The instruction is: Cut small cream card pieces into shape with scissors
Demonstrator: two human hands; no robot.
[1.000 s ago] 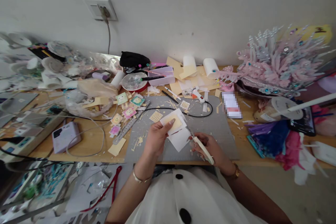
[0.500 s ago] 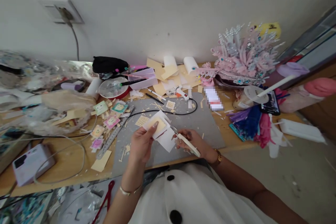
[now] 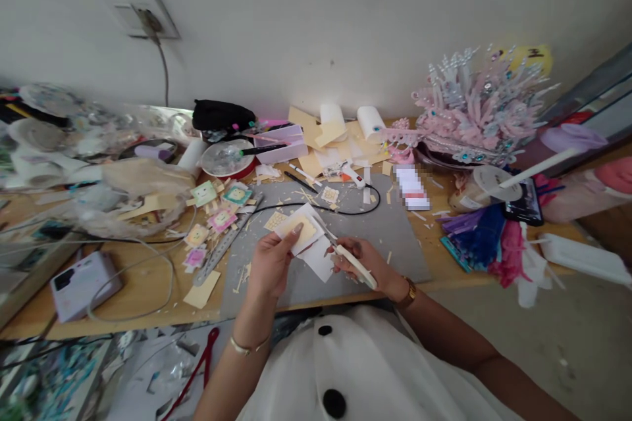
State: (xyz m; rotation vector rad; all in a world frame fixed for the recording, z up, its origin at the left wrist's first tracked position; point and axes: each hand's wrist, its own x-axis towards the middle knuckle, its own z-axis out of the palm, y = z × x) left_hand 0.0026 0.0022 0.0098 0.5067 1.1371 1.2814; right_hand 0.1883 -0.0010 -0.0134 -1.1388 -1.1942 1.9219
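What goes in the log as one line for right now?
Left hand: holds white paper and flat pale-yellow piece | Right hand: holds cream-handled metal scissors, blades at paper | Below: flat grey mat

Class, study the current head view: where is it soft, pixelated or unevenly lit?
Head view, centre: scissors and left hand look fairly distinct. Head view, far left: the clutter looks softer. Head view, back: the wall is brightest just above the white rolls. Head view, right of the mat: blocky pixels cover part of a rectangular item.
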